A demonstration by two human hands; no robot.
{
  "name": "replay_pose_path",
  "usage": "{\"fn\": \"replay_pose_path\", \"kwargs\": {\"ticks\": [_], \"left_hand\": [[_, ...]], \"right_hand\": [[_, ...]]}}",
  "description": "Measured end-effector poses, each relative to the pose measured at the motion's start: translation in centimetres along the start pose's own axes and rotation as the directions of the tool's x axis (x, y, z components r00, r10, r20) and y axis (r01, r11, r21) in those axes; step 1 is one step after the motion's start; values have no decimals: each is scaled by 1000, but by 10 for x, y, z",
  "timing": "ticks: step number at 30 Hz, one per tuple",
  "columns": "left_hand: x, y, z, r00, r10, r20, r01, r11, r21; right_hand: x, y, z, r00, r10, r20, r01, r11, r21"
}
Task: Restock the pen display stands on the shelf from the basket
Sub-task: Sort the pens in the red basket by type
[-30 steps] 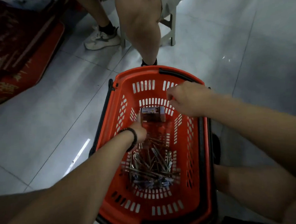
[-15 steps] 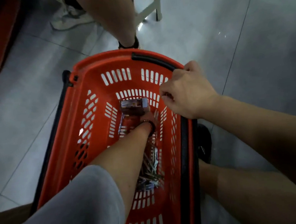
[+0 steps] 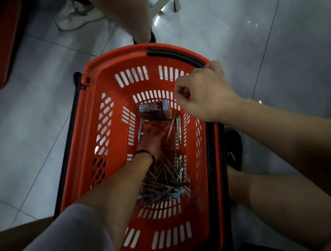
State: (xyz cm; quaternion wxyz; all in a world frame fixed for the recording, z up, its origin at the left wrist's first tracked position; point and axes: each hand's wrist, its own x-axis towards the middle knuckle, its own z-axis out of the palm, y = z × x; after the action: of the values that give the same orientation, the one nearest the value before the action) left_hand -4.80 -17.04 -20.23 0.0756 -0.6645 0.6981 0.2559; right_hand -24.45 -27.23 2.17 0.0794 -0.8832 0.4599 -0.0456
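Pens point(image 3: 164, 185) lie piled in the orange basket point(image 3: 118, 58). The left hand point(image 3: 151, 135) reaches in, up to a small box point(image 3: 153, 109); its fingers are too dark to tell. The right hand point(image 3: 205, 92) curls its fingers round the far rim.

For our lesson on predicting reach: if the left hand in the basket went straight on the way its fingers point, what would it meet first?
Most likely the small box at the far end of the basket; the left hand points straight at it. Whether they already touch is unclear.
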Motion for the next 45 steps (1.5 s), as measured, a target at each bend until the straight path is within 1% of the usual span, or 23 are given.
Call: {"fn": "replay_pose_path", "kwargs": {"ticks": [2,4,6,10,13,17,19,22,26,28,30,32,34,36,38,39,40,41,42,43,44,45], "left_hand": [[-10,-6,3,987,46,155,-67,989,132],[-15,-7,5,982,68,175,-111,961,254],[-16,-11,7,980,91,177,-148,928,342],[-20,-11,10,963,108,246,-209,876,435],[-26,-9,16,963,140,229,-234,856,460],[-30,-7,21,948,192,253,-302,792,531],[-32,-8,21,947,186,263,-300,807,509],[-33,-11,17,930,148,337,-290,858,424],[-41,-10,-1,946,154,284,-256,894,368],[-51,-7,-10,962,110,249,-194,917,347],[-58,-5,-24,972,85,219,-163,914,372],[-63,-6,-36,980,26,199,-102,919,382],[-76,1,-49,975,-58,214,-27,927,374],[-95,7,-58,976,-150,157,105,959,265],[-115,14,-68,965,-255,62,253,967,39],[-122,18,-73,954,-300,15,300,948,-104],[-129,21,-77,941,-339,-20,322,911,-259],[-135,26,-84,929,-368,-25,325,850,-415],[-141,31,-90,922,-388,8,322,752,-575],[-150,38,-99,919,-383,89,314,579,-753],[-160,45,-108,922,-342,181,299,333,-894],[-171,51,-117,927,-275,256,290,93,-952]], "right_hand": [[-5,-5,6,999,34,-31,-36,998,-43],[-7,-6,10,998,36,-43,-40,994,-97],[-6,-9,10,999,22,-37,-26,993,-114],[-6,-9,11,999,24,-31,-28,990,-141],[-6,-9,12,999,32,-38,-38,985,-166],[-4,-11,12,999,35,-23,-39,979,-201],[-3,-13,13,999,33,-14,-35,977,-212],[-4,-12,14,999,36,4,-34,973,-228],[-7,-11,13,999,31,21,-25,970,-243],[-7,-13,13,999,26,31,-17,969,-245],[-7,-14,11,999,20,33,-11,971,-241],[-7,-12,9,999,4,46,7,972,-237],[-6,-9,5,996,-17,87,31,987,-157],[-6,-10,-3,992,-23,122,22,1000,9],[-8,-12,-16,993,-10,119,-11,985,173],[-11,-16,-23,994,19,106,-44,970,238],[-15,-20,-29,993,65,94,-91,949,302],[-20,-26,-34,988,126,87,-150,917,369],[-26,-35,-38,976,198,96,-220,863,455],[-32,-46,-38,953,276,128,-298,767,568],[-40,-58,-37,919,348,185,-372,612,698],[-49,-71,-35,880,394,264,-429,423,798]]}}
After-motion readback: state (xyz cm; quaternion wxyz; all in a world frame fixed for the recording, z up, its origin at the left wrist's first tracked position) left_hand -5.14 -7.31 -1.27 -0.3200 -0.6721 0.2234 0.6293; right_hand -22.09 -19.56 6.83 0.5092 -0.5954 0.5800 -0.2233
